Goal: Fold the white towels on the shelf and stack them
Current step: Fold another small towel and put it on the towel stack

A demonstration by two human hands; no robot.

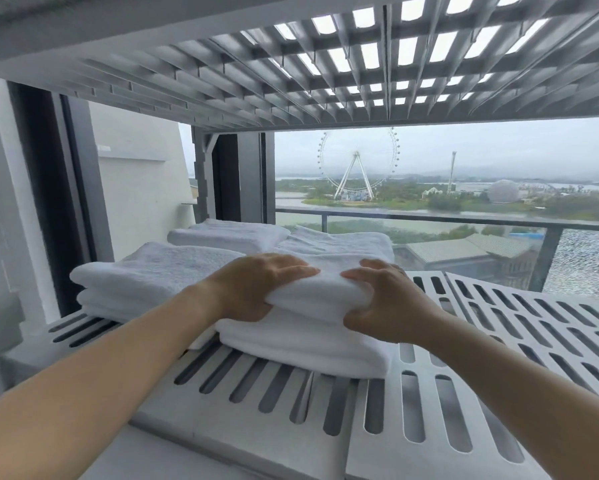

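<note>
Near: slatted shelf (277,386), bare at front. Mid: I've got left hand (253,289) and right hand (388,303) both clamped on top layer of folded towel (312,344), thumbs tucked under the fold. Left: 2nd stack (135,278). Far: 2 more folded (228,233). Risk: uneven lift, so the fold could slump open.

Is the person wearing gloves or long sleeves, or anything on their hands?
No gloves and no sleeves in view. Both the left hand and the right hand are bare, and the forearms are uncovered right to the picture's edge. No rings, watch or bracelets show on the fingers or wrists. The nails that show look short and unpainted.
</note>
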